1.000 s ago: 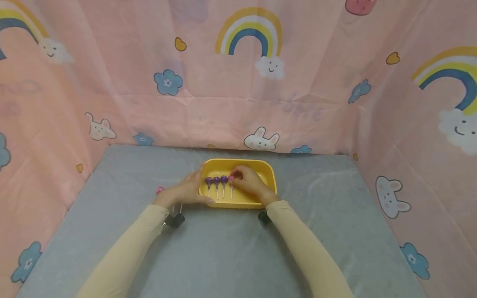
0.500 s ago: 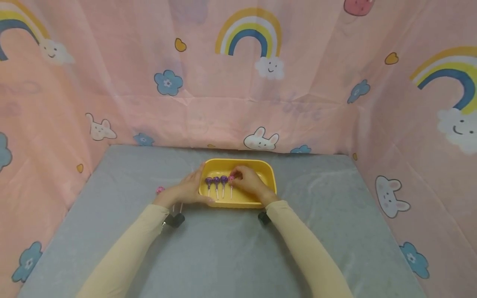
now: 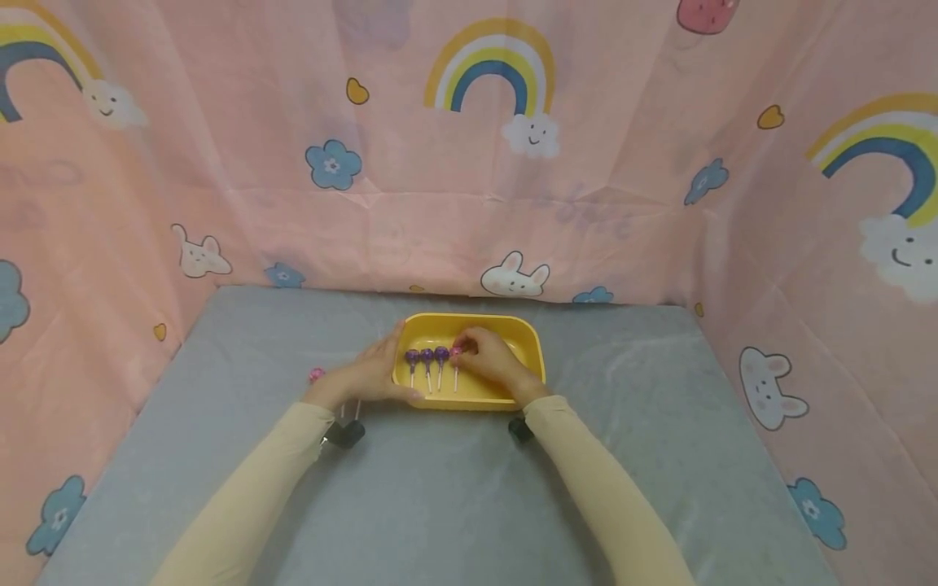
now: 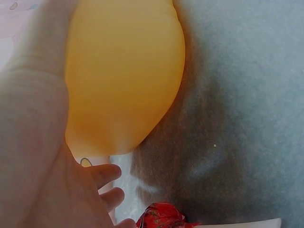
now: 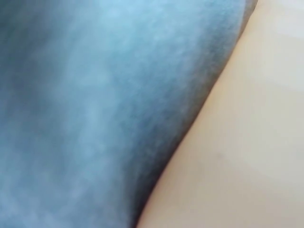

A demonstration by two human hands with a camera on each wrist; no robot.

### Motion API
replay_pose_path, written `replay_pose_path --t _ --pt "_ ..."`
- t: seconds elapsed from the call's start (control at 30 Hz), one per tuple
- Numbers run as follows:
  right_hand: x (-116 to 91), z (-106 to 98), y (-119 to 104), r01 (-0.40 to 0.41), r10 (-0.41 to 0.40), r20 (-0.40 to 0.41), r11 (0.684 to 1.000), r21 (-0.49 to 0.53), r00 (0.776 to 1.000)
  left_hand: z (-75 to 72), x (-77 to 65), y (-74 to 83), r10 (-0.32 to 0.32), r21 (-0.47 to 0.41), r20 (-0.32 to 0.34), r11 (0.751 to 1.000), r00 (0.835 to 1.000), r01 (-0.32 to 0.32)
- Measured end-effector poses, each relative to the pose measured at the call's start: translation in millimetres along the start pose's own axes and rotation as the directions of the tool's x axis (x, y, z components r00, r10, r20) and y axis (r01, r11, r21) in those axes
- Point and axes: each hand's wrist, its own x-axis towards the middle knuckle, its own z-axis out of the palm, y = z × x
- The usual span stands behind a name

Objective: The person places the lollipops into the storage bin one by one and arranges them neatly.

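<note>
A shallow yellow tray (image 3: 523, 346) stands on the grey table, seen in the head view. My left hand (image 3: 366, 376) holds its left end, thumb at the front rim and fingers toward the back left corner. Inside the tray, three purple lollipops (image 3: 427, 356) lie side by side with white sticks toward me. To their right my right hand (image 3: 489, 356) pinches the head of a pink lollipop (image 3: 457, 353), whose stick points toward me. In the left wrist view the tray's outer wall (image 4: 123, 71) rises beside the left hand, and a red-wrapped lollipop (image 4: 161, 216) lies below the fingertips.
Left of the tray, a pink lollipop head (image 3: 317, 374) and white sticks (image 3: 357, 409) show partly behind the left hand. The grey cloth-covered table (image 3: 440, 496) extends in front. A pink patterned curtain (image 3: 410, 220) encloses the back and sides.
Both hands, the tray and the lollipops keep nearly the same places. The whole head view has shifted very slightly.
</note>
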Motion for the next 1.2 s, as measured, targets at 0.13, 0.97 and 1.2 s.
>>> replay_pose_path --t 0.13,0.97,1.2 --pt "-0.9 -0.2 0.1 -0.004 0.004 -0.001 1.0 0.001 1.0 0.5 0.5 0.5 0.004 0.006 0.0 1.0 1.0 -0.004" --pt "-2.7 -1.1 -1.0 0.009 -0.009 0.011 1.0 -0.004 1.0 1.5 1.0 -0.2 0.02 -0.003 -0.012 1.0 1.0 -0.02" --pt "-3.6 -3.8 -2.8 -0.002 0.002 0.013 1.0 -0.028 1.0 0.9 0.0 0.7 0.016 -0.008 -0.014 1.0 1.0 -0.016"
